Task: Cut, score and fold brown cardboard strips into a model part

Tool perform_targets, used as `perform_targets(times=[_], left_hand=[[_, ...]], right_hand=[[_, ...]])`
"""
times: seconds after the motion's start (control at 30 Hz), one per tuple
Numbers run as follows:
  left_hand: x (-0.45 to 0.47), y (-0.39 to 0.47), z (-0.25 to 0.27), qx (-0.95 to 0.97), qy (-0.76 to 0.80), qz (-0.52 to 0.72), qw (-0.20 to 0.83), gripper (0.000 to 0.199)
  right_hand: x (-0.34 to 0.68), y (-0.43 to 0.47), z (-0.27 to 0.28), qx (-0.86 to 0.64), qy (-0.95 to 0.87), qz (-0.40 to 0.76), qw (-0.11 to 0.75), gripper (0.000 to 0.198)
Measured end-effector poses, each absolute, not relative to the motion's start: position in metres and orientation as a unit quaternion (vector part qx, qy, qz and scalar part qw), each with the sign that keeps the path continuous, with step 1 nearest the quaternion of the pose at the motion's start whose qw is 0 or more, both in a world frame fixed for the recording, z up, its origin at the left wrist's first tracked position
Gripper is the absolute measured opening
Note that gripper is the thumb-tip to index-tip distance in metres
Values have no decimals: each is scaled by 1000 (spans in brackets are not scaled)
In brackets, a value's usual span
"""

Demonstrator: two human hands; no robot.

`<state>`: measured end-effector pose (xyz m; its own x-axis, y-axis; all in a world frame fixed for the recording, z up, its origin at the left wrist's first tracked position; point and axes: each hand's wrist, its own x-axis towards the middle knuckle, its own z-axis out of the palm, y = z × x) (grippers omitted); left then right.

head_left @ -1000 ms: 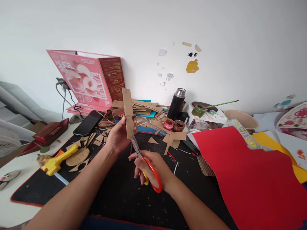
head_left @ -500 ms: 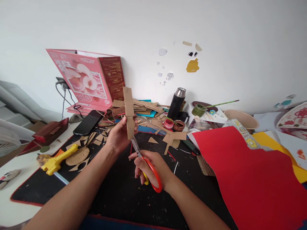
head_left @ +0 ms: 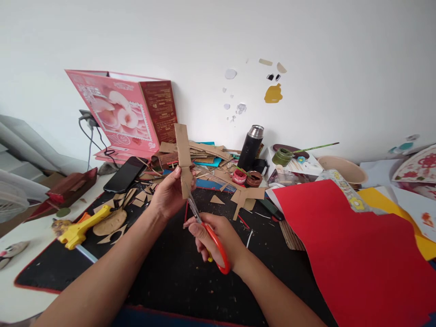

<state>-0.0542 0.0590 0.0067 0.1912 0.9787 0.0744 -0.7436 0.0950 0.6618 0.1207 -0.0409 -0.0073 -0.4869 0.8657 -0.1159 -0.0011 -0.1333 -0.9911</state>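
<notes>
My left hand [head_left: 169, 190] pinches a narrow, upright strip of brown cardboard [head_left: 183, 144] near its middle, where a crease runs across. My right hand [head_left: 215, 237] is closed around the scissors [head_left: 221, 254], which have red and yellow handles. Their metal blades point up and left, with the tips at the lower end of the strip. Whether the blades bite into the cardboard is hard to make out. Behind my hands, a branching cardboard cut-out [head_left: 245, 196] and a small cardboard triangle [head_left: 217, 199] lie on the black mat [head_left: 184, 277].
Cardboard scraps [head_left: 211, 152] pile up along the wall. Nearby stand a black flask [head_left: 250, 147] and open paint jars [head_left: 239, 177]. A yellow glue gun [head_left: 80, 229] and a phone [head_left: 125, 174] lie at left. Red paper [head_left: 361, 245] covers the right side.
The scissors' handles have drawn closer together as my right hand closed, with less of the yellow handle showing. My left hand and the cardboard strip have hardly moved.
</notes>
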Motion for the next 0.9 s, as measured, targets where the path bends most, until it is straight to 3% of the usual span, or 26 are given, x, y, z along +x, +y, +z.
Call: perform_targets(times=[0.27,0.9], left_hand=[[-54,62,3,284,195,606,717,34],[-57,65,0,265,215,608,717,37]], right_hand=[[120,-43,-1,-397,-575,630,338,54],[120,-42,-2,-404,-583,624,327,52]])
